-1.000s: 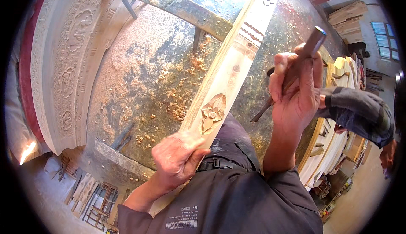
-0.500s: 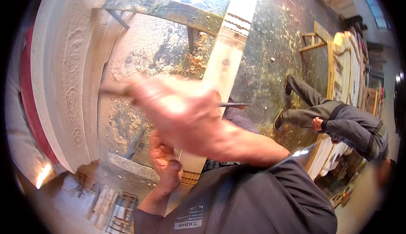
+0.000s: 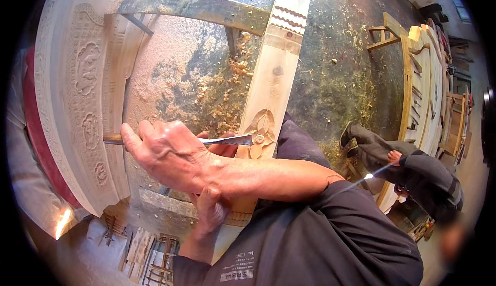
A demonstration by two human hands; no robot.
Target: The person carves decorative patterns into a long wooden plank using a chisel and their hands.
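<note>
My right hand, its forearm reaching in from the right, is closed round the wooden handle of a carving chisel. The chisel's flat metal blade points right, its tip at a carved flower with leaves on a long pale wooden plank. Beneath the right wrist is my left hand, mostly covered by it. Its thumb shows below the wrist, and fingers appear close to the blade on the other side. Whether those fingers grip the blade is hidden.
A worn wooden trestle beam meets the plank at the back. To the left stands a large carved pale panel. Shavings litter the floor. At the right, another person is beside a bench with boards and tools.
My right hand has drawn left, bringing the chisel tip back from beyond the plank to the carved flower. The left hand, curled apart earlier, is now under the right wrist.
</note>
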